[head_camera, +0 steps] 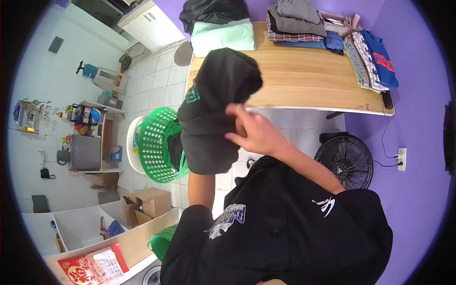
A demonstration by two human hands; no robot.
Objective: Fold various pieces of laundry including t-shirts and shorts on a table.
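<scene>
A black cloth garment with a teal print is held up in front of me, over the near left corner of the wooden table. My left forearm goes up under its lower edge, and the cloth hides my left hand. At the garment's right side is my right hand, slightly blurred, with thumb and index finger apart; nothing shows between them. Left of the garment stands a green perforated laundry basket with dark and green cloth inside.
Folded mint-green cloth and a black bundle lie at the table's back left. Folded clothes, a pink basket and a folded blue shirt are further right. A black fan stands below the table's right part.
</scene>
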